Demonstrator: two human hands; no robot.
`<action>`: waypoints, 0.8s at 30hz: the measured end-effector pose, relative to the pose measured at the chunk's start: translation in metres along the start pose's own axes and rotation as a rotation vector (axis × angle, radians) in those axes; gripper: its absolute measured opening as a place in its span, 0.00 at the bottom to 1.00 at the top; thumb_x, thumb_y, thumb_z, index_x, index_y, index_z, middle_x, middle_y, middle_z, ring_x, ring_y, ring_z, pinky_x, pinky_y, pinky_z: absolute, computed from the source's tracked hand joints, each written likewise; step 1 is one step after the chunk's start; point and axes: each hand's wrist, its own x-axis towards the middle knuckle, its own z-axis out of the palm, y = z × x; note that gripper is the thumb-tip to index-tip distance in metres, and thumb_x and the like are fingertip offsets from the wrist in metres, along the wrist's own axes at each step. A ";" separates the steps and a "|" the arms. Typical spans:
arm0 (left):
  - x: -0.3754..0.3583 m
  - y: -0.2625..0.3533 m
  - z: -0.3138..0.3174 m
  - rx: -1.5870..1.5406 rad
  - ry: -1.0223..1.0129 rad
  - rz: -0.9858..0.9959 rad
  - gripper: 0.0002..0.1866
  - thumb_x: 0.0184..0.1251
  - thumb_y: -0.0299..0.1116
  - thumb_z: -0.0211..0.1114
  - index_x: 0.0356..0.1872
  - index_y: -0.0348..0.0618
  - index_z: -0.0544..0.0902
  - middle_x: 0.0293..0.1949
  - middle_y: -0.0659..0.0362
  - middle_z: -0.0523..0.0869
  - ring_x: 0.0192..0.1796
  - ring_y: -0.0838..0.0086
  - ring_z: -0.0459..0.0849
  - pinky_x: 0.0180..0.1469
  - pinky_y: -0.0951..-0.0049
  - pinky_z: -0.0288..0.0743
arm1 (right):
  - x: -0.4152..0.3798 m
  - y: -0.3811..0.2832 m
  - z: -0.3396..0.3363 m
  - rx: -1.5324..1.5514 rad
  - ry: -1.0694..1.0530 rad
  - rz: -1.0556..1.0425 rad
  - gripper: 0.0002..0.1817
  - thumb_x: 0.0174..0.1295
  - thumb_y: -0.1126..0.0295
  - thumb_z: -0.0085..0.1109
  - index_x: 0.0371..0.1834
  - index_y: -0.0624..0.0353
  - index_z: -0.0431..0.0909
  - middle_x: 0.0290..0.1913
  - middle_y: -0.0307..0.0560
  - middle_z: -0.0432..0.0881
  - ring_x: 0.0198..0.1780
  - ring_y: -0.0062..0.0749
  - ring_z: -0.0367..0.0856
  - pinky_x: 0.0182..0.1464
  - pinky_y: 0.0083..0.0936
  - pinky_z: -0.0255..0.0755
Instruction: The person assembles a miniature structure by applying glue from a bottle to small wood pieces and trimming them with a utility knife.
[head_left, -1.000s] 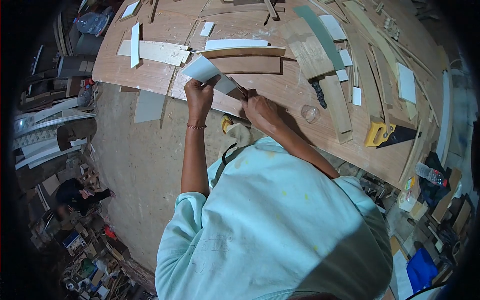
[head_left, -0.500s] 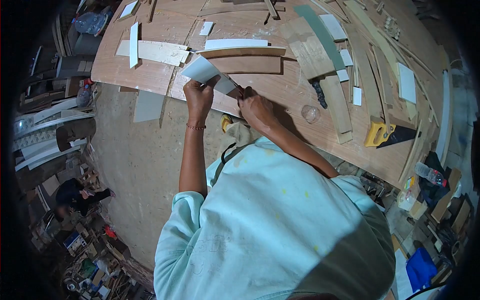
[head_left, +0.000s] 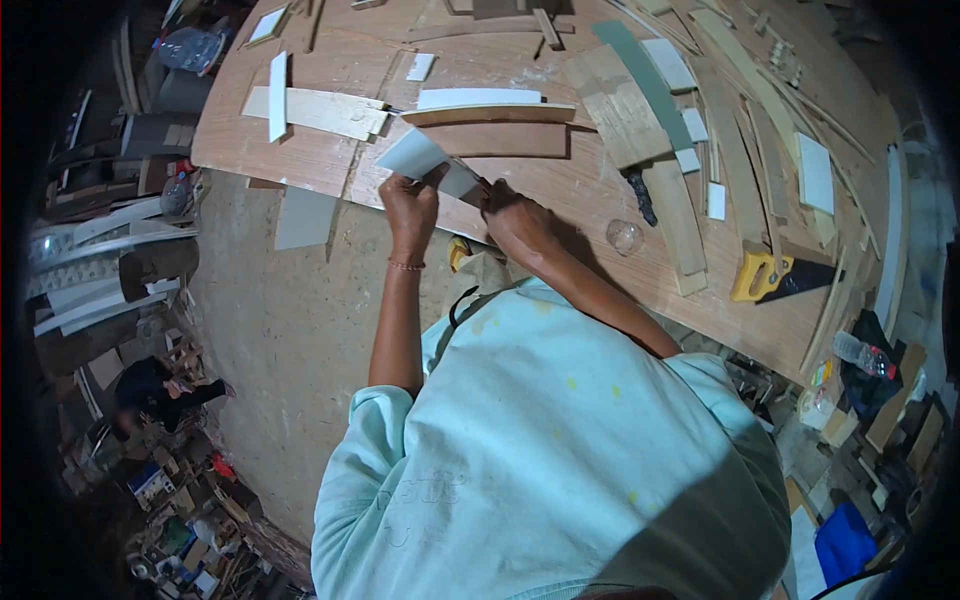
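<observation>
My left hand [head_left: 410, 208] is closed on the lower edge of a white rectangular panel piece [head_left: 411, 154], held tilted over the near edge of the worktable. My right hand [head_left: 518, 222] is closed at the panel's right end, around a slim dark tool whose kind is hidden by the fingers. Just beyond the panel lie a brown wooden strip [head_left: 515, 140], a thin curved-looking board [head_left: 490, 114] and a white strip [head_left: 478, 98]. Left of these, a narrow white piece [head_left: 277, 96] lies across a pale wooden board [head_left: 325, 110].
The worktable [head_left: 575, 230] carries a yellow-handled handsaw [head_left: 770, 276], a clear round object [head_left: 624, 236], a green strip [head_left: 643, 85] and several wood offcuts. Stacked material lines the floor at left, where another person [head_left: 160, 390] sits. A plastic bottle [head_left: 862, 352] lies at right.
The whole view has shifted slightly, with the scene sitting a little lower and to the right. Both hands keep their hold at the white panel piece, with little other visible change.
</observation>
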 end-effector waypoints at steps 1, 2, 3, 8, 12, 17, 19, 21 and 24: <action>0.002 -0.009 0.002 0.018 -0.007 0.042 0.05 0.47 0.20 0.60 0.27 0.33 0.80 0.26 0.57 0.82 0.29 0.81 0.77 0.31 0.79 0.71 | 0.001 0.001 0.001 -0.013 -0.013 0.021 0.13 0.54 0.66 0.43 0.34 0.65 0.70 0.27 0.58 0.77 0.30 0.49 0.77 0.30 0.39 0.70; 0.003 -0.018 0.001 0.039 -0.007 0.082 0.07 0.45 0.17 0.58 0.27 0.34 0.80 0.26 0.55 0.82 0.29 0.79 0.79 0.32 0.77 0.72 | 0.002 0.001 0.002 -0.026 -0.029 0.033 0.13 0.54 0.65 0.42 0.34 0.65 0.70 0.28 0.58 0.77 0.30 0.50 0.77 0.30 0.39 0.70; 0.001 -0.017 0.002 0.015 0.003 0.057 0.08 0.44 0.16 0.56 0.28 0.34 0.80 0.27 0.55 0.82 0.30 0.77 0.80 0.32 0.77 0.73 | 0.003 0.003 0.005 -0.072 -0.021 0.038 0.15 0.54 0.64 0.42 0.36 0.65 0.69 0.28 0.58 0.77 0.31 0.50 0.77 0.31 0.40 0.70; 0.001 -0.012 0.000 -0.087 -0.016 -0.009 0.11 0.41 0.14 0.53 0.29 0.32 0.79 0.27 0.53 0.82 0.31 0.75 0.80 0.33 0.73 0.73 | 0.000 0.013 0.006 -0.163 -0.058 -0.092 0.16 0.58 0.62 0.38 0.39 0.66 0.66 0.26 0.59 0.77 0.26 0.51 0.77 0.28 0.39 0.70; 0.004 0.000 -0.027 0.065 0.101 0.043 0.13 0.41 0.16 0.52 0.31 0.35 0.80 0.27 0.50 0.82 0.31 0.72 0.79 0.37 0.73 0.71 | 0.018 -0.028 -0.003 -0.195 -0.304 0.050 0.21 0.56 0.59 0.44 0.53 0.54 0.64 0.31 0.58 0.77 0.29 0.46 0.77 0.31 0.40 0.69; 0.029 -0.022 -0.068 0.007 0.250 0.034 0.07 0.46 0.20 0.58 0.28 0.37 0.80 0.25 0.52 0.82 0.29 0.76 0.80 0.32 0.74 0.71 | 0.060 -0.041 0.017 -0.031 -0.190 -0.170 0.15 0.51 0.65 0.49 0.37 0.65 0.69 0.30 0.63 0.75 0.37 0.55 0.74 0.39 0.40 0.66; 0.046 -0.035 -0.084 -0.006 0.293 0.061 0.06 0.45 0.20 0.58 0.27 0.37 0.80 0.24 0.53 0.82 0.27 0.78 0.79 0.31 0.75 0.71 | 0.080 -0.056 0.023 -0.003 -0.210 -0.225 0.15 0.52 0.64 0.50 0.34 0.67 0.68 0.29 0.64 0.75 0.37 0.54 0.74 0.38 0.40 0.66; 0.067 -0.043 -0.101 -0.004 0.330 0.072 0.05 0.45 0.21 0.60 0.26 0.38 0.81 0.22 0.55 0.81 0.25 0.80 0.77 0.28 0.77 0.70 | 0.103 -0.079 0.031 0.051 -0.255 -0.162 0.17 0.54 0.60 0.48 0.32 0.67 0.68 0.28 0.64 0.74 0.35 0.53 0.75 0.36 0.39 0.66; 0.103 -0.075 -0.124 -0.125 0.402 0.061 0.04 0.43 0.20 0.62 0.24 0.36 0.80 0.21 0.56 0.81 0.25 0.81 0.77 0.28 0.79 0.69 | 0.139 -0.108 0.046 0.116 -0.274 -0.165 0.20 0.55 0.58 0.46 0.33 0.69 0.70 0.32 0.67 0.74 0.39 0.56 0.73 0.42 0.41 0.65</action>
